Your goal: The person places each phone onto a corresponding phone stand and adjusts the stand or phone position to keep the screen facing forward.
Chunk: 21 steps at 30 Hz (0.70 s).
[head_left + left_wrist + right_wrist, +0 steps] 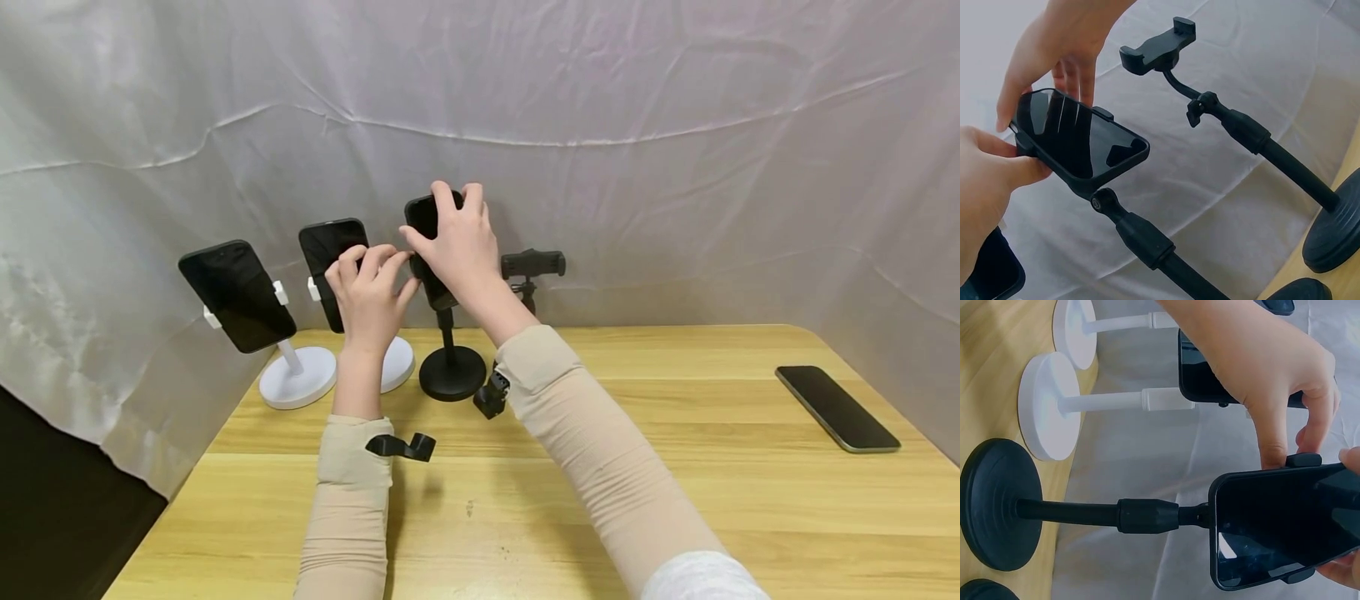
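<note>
Phones [238, 296], four in the head view: two on two white stands [298, 379], one flat on the desk [675, 500], and the held phone [424, 217] up on a black stand [452, 373]! Left wrist view: two black stands, and the left hand's [369, 300] grip pinches one clamp arm [1025, 145]. Right wrist view: two white bases [1050, 406], while the right hand's [461, 242] grip spans the held phone's edges, clamped on.

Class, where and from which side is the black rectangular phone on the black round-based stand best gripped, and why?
Probably the long edges near its upper end, coming from above: the black rectangular phone sits tilted atop the black round-based stand, whose black clamp grips both long edges around mid-length, with that end projecting past it.
</note>
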Motion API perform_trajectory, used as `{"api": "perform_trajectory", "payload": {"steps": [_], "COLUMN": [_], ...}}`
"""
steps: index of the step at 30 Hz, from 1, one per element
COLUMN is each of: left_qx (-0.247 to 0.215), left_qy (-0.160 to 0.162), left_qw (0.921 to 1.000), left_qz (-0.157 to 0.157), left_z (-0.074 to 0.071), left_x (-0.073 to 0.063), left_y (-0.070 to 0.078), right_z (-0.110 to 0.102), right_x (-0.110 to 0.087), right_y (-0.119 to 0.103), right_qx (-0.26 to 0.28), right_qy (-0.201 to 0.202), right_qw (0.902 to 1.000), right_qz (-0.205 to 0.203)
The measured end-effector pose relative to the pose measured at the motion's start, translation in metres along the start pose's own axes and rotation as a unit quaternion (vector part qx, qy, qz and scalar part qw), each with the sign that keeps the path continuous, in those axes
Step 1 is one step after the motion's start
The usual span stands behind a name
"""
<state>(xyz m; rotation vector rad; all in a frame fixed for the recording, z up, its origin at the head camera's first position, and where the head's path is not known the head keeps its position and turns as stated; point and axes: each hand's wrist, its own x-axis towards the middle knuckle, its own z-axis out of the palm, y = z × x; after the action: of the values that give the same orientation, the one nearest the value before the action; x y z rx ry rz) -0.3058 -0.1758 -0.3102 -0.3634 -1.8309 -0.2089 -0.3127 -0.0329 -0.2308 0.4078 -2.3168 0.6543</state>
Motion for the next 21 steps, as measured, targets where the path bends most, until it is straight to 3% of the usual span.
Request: {"api": "perform_trajectory", "payload": {"steps": [21], "left_qx": [-0.006], "left_qy": [-0.009], "left_qw": [0.9999], "left_qz": [0.006], "left_z": [0.0012], "left_x": [-0.0003], "left_y": [-0.0034], "right_z": [0.0079], "right_x": [0.0016], "right_y": [-0.0062], "right_qx": [-0.001], "right_qy": [0.009], "right_qw": [0.9999], "right_qz": [0.01]}}
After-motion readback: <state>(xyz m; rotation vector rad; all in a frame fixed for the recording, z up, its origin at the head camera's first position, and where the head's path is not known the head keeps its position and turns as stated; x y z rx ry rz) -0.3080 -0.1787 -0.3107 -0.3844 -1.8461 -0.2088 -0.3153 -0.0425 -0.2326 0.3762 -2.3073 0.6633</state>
